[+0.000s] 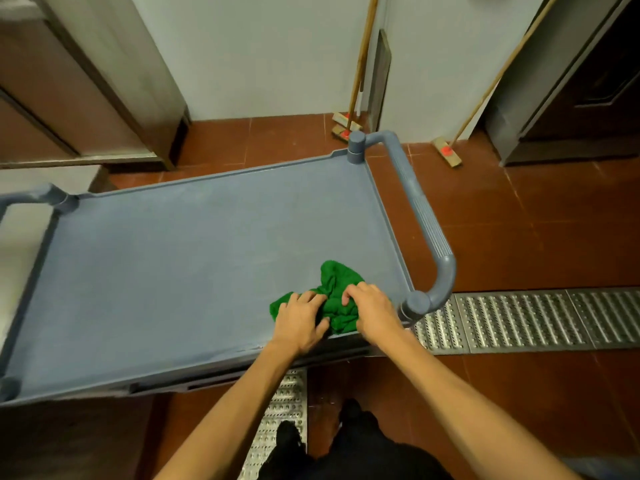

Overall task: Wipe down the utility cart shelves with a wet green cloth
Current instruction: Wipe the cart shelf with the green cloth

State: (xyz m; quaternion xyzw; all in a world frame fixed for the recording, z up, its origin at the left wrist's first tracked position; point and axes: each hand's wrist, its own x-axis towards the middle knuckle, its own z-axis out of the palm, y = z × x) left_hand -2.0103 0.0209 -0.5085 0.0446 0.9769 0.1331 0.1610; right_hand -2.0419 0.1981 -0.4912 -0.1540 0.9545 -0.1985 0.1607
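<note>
Now, the green cloth (334,282) sits bunched in the lower right part of the top shelf (190,265), close to the near rim (242,349) and just beside the corner post (417,304). Both hands are on it: the left hand (299,323) lies over its left side with fingers spread and pressing, and the right hand (372,311) has its fingers curled into the folds, gripping the fabric.

The main risk, as I judge it, is the wad itself. Crumpled like this, it would touch the shelf only in patches and leave streaks. It also lies so near the rim that a pull toward the body could drag it off onto the tiles or the drain grate (519,320). A hard push might roll the cart as well; whether the wheels are locked cannot be seen.

Room to move lies leftward and toward the top of the frame, where the shelf runs bare to its raised edges. On the right, the post and the handle (427,223) hem the stroke in, and dirt may collect along the lip. The lower shelves are hidden under this one.
</note>
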